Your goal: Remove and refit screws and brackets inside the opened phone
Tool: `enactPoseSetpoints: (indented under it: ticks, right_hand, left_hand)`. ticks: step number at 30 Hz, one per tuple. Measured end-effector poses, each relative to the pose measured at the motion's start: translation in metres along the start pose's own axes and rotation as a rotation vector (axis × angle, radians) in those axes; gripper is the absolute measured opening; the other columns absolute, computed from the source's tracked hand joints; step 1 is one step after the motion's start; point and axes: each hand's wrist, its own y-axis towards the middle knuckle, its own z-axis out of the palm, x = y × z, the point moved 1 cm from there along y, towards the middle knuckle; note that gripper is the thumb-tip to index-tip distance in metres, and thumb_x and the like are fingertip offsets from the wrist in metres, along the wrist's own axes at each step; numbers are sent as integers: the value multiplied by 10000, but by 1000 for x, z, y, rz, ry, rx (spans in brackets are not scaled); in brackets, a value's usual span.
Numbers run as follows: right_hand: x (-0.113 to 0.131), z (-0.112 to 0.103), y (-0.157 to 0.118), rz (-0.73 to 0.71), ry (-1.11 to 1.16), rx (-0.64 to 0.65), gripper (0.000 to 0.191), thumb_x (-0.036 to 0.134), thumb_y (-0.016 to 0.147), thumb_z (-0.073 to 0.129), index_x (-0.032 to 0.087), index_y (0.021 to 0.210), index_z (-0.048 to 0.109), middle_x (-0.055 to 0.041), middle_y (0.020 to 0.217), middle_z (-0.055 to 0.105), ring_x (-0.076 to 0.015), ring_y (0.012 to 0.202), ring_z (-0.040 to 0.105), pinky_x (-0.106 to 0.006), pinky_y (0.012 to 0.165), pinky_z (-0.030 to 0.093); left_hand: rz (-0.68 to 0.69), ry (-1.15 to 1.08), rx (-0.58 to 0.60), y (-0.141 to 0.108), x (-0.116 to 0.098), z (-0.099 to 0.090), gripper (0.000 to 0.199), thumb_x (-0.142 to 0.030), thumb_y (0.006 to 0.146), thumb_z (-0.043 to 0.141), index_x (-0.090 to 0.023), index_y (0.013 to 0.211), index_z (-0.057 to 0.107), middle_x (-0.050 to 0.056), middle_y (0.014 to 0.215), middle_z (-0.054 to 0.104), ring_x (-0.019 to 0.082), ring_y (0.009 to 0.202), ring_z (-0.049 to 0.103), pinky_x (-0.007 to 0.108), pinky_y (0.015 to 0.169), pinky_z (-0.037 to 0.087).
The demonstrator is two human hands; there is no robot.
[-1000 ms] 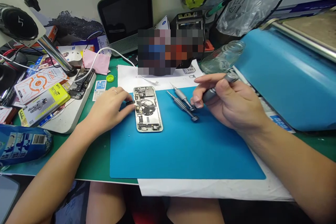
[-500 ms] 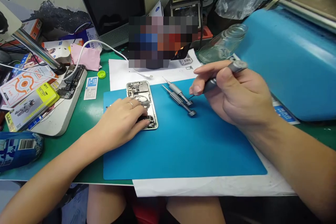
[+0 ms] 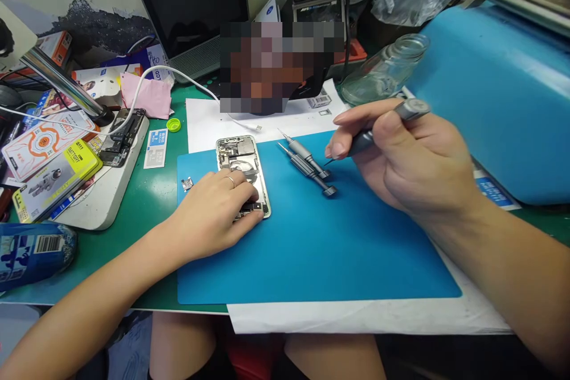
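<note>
A smartphone with its inside exposed (image 3: 244,148) lies on the blue mat (image 3: 312,261). Across its lower half rests my left hand (image 3: 218,205), fingers bent and thumb at the bottom end; the fingertips partly hide the parts there. My right hand (image 3: 401,154) is closed around a grey precision screwdriver (image 3: 363,141), held above the mat with its thin tip pointing down and left. Two more screwdrivers, one light grey (image 3: 307,156) and one dark (image 3: 305,169), lie side by side between the hands. A small metal part (image 3: 187,183) sits left of the phone.
A glass jar (image 3: 385,71) leans at the back right beside a large blue object (image 3: 490,107). A white cable (image 3: 178,73) crosses the back left. Another opened phone (image 3: 122,136), a battery box (image 3: 57,181) and a blue can-like container (image 3: 38,255) stand left.
The view has shifted slightly. My left hand has slid a little down and right, uncovering the small metal part. My right hand keeps the screwdriver in nearly the same pose.
</note>
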Motion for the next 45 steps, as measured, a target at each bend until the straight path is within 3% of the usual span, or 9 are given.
enactPoseSetpoints:
  ticks: [27, 45]
  right_hand:
    - [-5, -4, 0, 44, 12, 39, 291, 559, 899, 670, 297, 981, 767, -9, 723, 633, -157, 699, 587, -313, 645, 477]
    - [-4, -2, 0, 19, 27, 47, 300, 536, 903, 679, 261, 983, 766, -8, 724, 644, -129, 711, 602, -269, 652, 484]
  left_hand:
    - [117, 169, -142, -4, 0, 9, 345, -288, 1058, 419, -184, 969, 736, 49, 876, 679, 208, 785, 588, 356, 653, 352]
    - [145, 16, -150, -7, 10, 10, 252, -387, 975, 615, -178, 1088, 699, 50, 968, 664, 218, 880, 597, 347, 743, 408]
